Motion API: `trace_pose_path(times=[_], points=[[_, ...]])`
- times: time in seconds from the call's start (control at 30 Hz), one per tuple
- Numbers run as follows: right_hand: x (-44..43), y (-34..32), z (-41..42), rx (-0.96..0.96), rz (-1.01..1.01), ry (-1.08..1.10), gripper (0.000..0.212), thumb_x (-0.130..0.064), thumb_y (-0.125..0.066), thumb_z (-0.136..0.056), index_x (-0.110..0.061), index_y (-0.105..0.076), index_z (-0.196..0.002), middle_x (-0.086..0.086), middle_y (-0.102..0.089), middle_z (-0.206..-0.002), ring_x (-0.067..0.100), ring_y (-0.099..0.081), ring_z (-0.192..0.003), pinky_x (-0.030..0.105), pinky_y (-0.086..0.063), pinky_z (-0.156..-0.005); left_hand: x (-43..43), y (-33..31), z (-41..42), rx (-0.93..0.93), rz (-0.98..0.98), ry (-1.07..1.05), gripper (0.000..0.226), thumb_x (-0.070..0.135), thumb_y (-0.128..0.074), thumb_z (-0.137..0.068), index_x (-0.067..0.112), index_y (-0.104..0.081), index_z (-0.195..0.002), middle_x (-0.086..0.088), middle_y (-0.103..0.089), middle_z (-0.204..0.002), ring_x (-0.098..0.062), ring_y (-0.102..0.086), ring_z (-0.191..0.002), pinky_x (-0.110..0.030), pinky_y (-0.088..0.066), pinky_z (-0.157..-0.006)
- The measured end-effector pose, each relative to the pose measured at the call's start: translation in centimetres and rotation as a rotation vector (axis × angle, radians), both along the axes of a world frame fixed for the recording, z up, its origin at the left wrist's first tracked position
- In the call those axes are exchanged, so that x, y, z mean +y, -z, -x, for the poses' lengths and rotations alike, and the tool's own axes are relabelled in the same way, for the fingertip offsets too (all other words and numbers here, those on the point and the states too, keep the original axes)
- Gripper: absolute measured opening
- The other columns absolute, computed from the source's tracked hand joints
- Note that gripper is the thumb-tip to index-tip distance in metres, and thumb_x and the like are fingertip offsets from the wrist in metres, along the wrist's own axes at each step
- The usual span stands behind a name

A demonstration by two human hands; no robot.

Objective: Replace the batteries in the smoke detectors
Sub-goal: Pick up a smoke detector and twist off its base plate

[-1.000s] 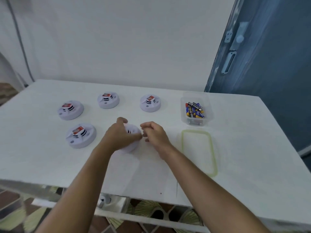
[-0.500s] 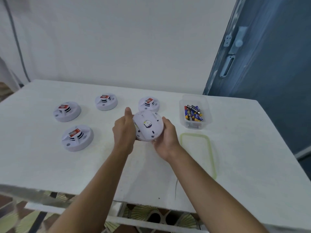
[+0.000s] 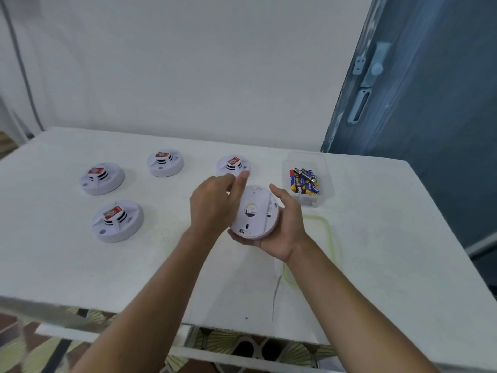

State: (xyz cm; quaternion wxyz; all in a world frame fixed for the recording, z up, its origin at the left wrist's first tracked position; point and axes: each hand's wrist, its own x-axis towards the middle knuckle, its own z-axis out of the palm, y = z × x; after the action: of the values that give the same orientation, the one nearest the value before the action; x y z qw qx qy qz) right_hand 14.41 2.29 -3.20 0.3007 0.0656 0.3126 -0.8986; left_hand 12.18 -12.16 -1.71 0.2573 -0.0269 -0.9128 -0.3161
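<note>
White counter [image 3: 134, 270] runs along a pale wall, with a blue door [image 3: 443, 103] at the right. Above its middle, a person holds a smoke detector [image 3: 254, 212] tilted up, flat underside facing them. The right hand [image 3: 282, 230] cradles it from below, fingers and thumb curled round its right rim. The left hand [image 3: 212, 208] grips the left rim, thumb raised at the top edge. Four others sit face up on the counter, each topped with a red label: near-left detector [image 3: 117, 221], far-left detector [image 3: 102, 179], middle detector [image 3: 164, 163] and back detector [image 3: 233, 166], just beyond the left thumb. A clear container [image 3: 304, 160] of batteries [image 3: 304, 181] stands to the right, its green-rimmed lid [image 3: 326, 230] lying flat nearer.
</note>
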Motion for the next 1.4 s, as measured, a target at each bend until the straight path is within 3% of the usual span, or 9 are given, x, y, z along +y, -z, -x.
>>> trace_pose_path(times=[0.1, 0.23, 0.37, 0.53, 0.7, 0.9, 1.13, 1.23, 1.4], points=[[0.0, 0.0, 0.4, -0.02, -0.084, 0.134, 0.041, -0.051, -0.052, -0.091, -0.019, -0.073, -0.106, 0.016, -0.07, -0.107, 0.034, -0.064, -0.096, 0.049, -0.05, -0.089, 0.4, 0.6, -0.3, 0.049, 0.031, 0.108, 0.047, 0.057, -0.048, -0.087, 0.016, -0.071, -0.089, -0.003, -0.065, -0.095, -0.024, -0.054, -0.092, -0.035, -0.043, -0.078], [0.6, -0.2, 1.2, -0.03, -0.129, 0.281, 0.033, -0.052, -0.05, -0.094, -0.029, -0.073, -0.099, 0.009, -0.072, -0.103, 0.028, -0.066, -0.095, 0.042, -0.052, -0.082, 1.1, 1.1, -1.5, -0.148, -0.017, 0.21, 0.067, 0.065, -0.054, -0.077, 0.017, -0.057, -0.124, -0.004, -0.052, -0.121, -0.018, -0.047, -0.11, -0.029, -0.042, -0.09], [0.8, -0.2, 1.5, -0.006, -0.17, 0.313, 0.031, -0.05, -0.053, -0.095, -0.03, -0.076, -0.088, 0.006, -0.075, -0.095, 0.024, -0.073, -0.083, 0.038, -0.052, -0.08, 1.5, 1.3, -1.9, -0.182, -0.099, 0.288, 0.053, 0.048, -0.069, -0.083, 0.017, -0.06, -0.124, 0.001, -0.06, -0.111, -0.01, -0.057, -0.091, -0.014, -0.042, -0.077], [0.7, -0.5, 1.5, 0.066, -0.248, 0.255, 0.038, -0.045, -0.054, -0.096, -0.027, -0.08, -0.075, 0.007, -0.073, -0.094, 0.028, -0.068, -0.098, 0.039, -0.05, -0.088, 1.7, 0.8, -2.1, -0.279, -0.225, 0.265, 0.052, 0.044, -0.077, -0.077, 0.021, -0.063, -0.12, 0.008, -0.063, -0.106, -0.004, -0.061, -0.088, -0.018, -0.052, -0.078], [0.0, 0.1, 1.7, 0.129, -0.38, 0.313, 0.026, -0.045, -0.062, -0.091, -0.027, -0.066, -0.109, 0.01, -0.065, -0.111, 0.029, -0.064, -0.104, 0.043, -0.048, -0.087, 1.7, 0.3, -1.8, -0.411, -0.366, 0.178, 0.045, 0.043, -0.08, -0.069, 0.024, -0.064, -0.107, 0.012, -0.066, -0.097, -0.005, -0.065, -0.083, -0.025, -0.055, -0.074], [-0.6, 0.1, 1.7, 0.285, -0.461, 0.357, 0.018, -0.043, -0.061, -0.083, -0.035, -0.069, -0.097, 0.003, -0.065, -0.109, 0.022, -0.064, -0.096, 0.036, -0.05, -0.076, 2.2, 0.4, -1.6, -0.519, -0.64, 0.119, 0.041, 0.046, -0.07, -0.061, 0.022, -0.066, -0.094, 0.006, -0.07, -0.091, -0.008, -0.065, -0.086, -0.021, -0.046, -0.063], [-0.3, 0.4, 2.0, 0.237, -0.439, 0.342, 0.02, -0.041, -0.061, -0.093, -0.029, -0.066, -0.108, 0.002, -0.067, -0.107, 0.021, -0.065, -0.095, 0.034, -0.052, -0.073, 1.5, 1.0, -1.4, -0.494, -0.746, 0.107, 0.045, 0.044, -0.067, -0.06, 0.019, -0.065, -0.097, 0.0, -0.069, -0.094, -0.016, -0.067, -0.086, -0.025, -0.047, -0.06], [0.1, 0.7, 2.3, 0.157, -0.398, 0.36, 0.022, -0.045, -0.064, -0.088, -0.031, -0.067, -0.104, 0.005, -0.064, -0.107, 0.025, -0.061, -0.099, 0.033, -0.051, -0.072, -0.3, 0.9, -1.4, -0.467, -0.567, 0.101, 0.046, 0.042, -0.07, -0.063, 0.02, -0.061, -0.102, 0.004, -0.065, -0.095, -0.012, -0.063, -0.085, -0.022, -0.046, -0.061], [1.3, 0.8, 2.3, 0.069, -0.254, 0.38, 0.017, -0.04, -0.056, -0.094, -0.028, -0.067, -0.1, 0.002, -0.067, -0.091, 0.023, -0.062, -0.088, 0.035, -0.05, -0.077, -4.4, 2.4, -1.4, -0.542, 0.085, 0.181, 0.049, 0.04, -0.078, -0.066, 0.023, -0.052, -0.103, 0.004, -0.054, -0.102, -0.012, -0.051, -0.086, -0.017, -0.037, -0.063]])
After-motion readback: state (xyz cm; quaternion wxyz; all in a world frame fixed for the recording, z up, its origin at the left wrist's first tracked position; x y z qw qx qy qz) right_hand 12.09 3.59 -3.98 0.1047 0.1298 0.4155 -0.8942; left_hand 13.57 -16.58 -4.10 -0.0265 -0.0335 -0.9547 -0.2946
